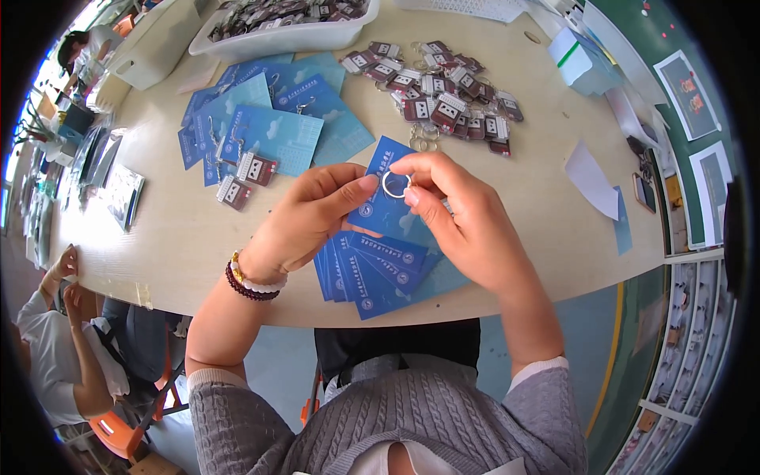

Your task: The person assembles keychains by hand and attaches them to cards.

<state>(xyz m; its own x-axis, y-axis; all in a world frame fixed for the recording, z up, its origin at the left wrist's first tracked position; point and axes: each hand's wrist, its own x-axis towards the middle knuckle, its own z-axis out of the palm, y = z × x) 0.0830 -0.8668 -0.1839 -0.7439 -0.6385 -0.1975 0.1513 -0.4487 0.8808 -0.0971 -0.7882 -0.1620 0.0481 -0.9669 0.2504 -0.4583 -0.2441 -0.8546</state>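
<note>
Over the table's near middle, my left hand (321,206) grips a blue printed card (384,207) by its left side, thumb on top. The fingers of my right hand (455,202) pinch a silver key ring (395,185) against the card's face. Whatever hangs from the ring is hidden behind my right hand. Below my hands lies a fanned stack of blue cards (372,269). Farther left, blue cards with keychains fitted (273,138) overlap in a loose pile. A heap of brown and white keychains (443,91) with metal rings spreads out beyond my right hand.
A white bin full of keychains (289,38) stands at the far edge, beside an off-white basket (154,47). On the right are a light blue box (582,63), a curled white paper (592,180) and a phone (644,192). Another person (67,340) sits at the left.
</note>
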